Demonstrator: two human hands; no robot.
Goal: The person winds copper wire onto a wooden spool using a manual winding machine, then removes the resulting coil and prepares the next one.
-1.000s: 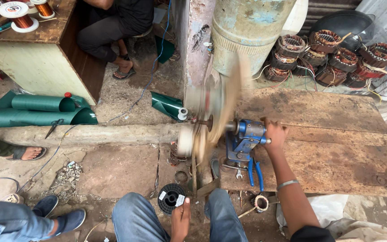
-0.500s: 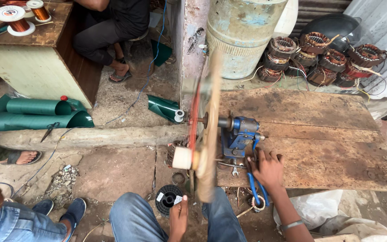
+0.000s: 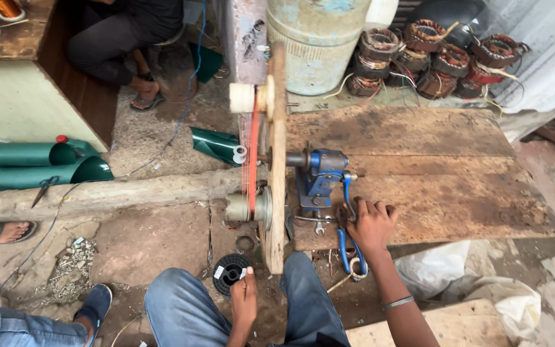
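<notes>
While right hand point(image 3: 370, 225) grips the winder point(image 3: 319, 177) crank, left hand point(image 3: 244, 299) rests, fingers loose, near black spool point(image 3: 229, 271); mid-winding, next turn needs steady cranking

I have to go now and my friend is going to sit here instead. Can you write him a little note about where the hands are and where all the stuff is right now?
Right hand: gripping the crank handle of the blue hand winder on the wooden board.
Left hand: resting on the knee, beside the black spool on the ground; whether it holds wire is not visible.
Wooden arm: stands upright on the winder's shaft, with a red coil wound between its white former and lower former.
Blue-handled pliers lie at the board's near edge.
Done: some turns are on. Left: cannot tell how many.
</notes>
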